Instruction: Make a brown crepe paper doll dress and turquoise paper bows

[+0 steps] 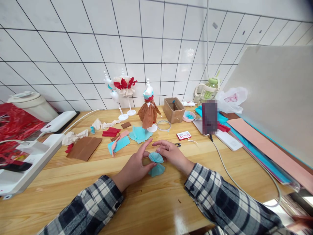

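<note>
Low over the front of the table, a pleated light-blue crepe paper bow (156, 157) fans out above and below its pinched middle. My left hand (137, 164) grips it from the left, thumb near the pinched part. From the right, my right hand (172, 153) closes its fingers on the bow's upper fan; some fingertips are hidden behind the paper. Just beyond the hands lie light-blue crepe paper pieces (140, 133) and a blue strip (119, 145) with a pink one across it. A small doll mannequin (148, 106) in a brown paper skirt with a red waist stands behind.
Two more mannequins stand left of it, one with red paper bows (125, 84). A cardboard box (174, 110), a wire ring (164, 125), and a small labelled packet (184, 135) sit to the right. A phone (209, 117) stands with its cable (227, 176) trailing across the right side. Brown paper (84, 148) lies left.
</note>
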### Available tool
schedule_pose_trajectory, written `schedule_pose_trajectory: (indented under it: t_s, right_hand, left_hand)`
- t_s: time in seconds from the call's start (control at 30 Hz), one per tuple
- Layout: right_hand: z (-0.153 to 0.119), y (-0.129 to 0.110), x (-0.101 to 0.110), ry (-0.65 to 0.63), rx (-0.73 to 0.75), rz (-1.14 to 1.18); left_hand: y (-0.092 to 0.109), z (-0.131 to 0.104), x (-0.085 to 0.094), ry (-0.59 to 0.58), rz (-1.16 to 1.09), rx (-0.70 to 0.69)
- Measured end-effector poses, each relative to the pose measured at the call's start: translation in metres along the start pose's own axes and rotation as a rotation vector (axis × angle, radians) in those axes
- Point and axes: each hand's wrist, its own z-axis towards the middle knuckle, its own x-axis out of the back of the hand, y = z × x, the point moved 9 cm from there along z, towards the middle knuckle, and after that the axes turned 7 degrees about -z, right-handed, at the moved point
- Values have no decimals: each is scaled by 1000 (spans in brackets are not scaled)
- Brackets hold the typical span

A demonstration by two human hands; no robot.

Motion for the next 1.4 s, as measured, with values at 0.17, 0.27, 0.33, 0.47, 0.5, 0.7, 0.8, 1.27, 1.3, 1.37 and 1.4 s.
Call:
schedule_pose_trajectory:
  t_s: [0.17,0.27,0.33,0.47,0.5,0.7,0.8,1.27,1.3,1.37,1.4]
  right_hand:
    - [-2,-7,3,21,75,-171]
    - [-1,-4,3,21,67,-226]
    - [0,-2,4,34,58,-192]
    - [4,0,13,85,68,-144]
    - [4,0,16,107,71,-158]
    - [5,1,32,228,104,-523]
    - [2,-10,41,294,154,-630]
    - [1,-17,61,415,179,-675]
    - [1,-17,59,410,185,-678]
    - [1,-18,57,400,194,-685]
    - [1,-19,57,398,198,-690]
  left_hand:
    - [-8,2,10,89,-77,16]
    - [-13,4,12,84,-124,34]
    - [-15,4,10,58,-153,44]
    - [-15,7,13,83,-132,26]
    - [-14,8,19,133,-116,4]
    - [-19,5,59,362,-115,9]
    - [-24,5,67,378,-179,5]
    - [-53,10,43,276,-718,184]
    - [-55,10,42,270,-764,201]
    - [-56,11,39,260,-814,212]
    - [-55,12,39,260,-809,203]
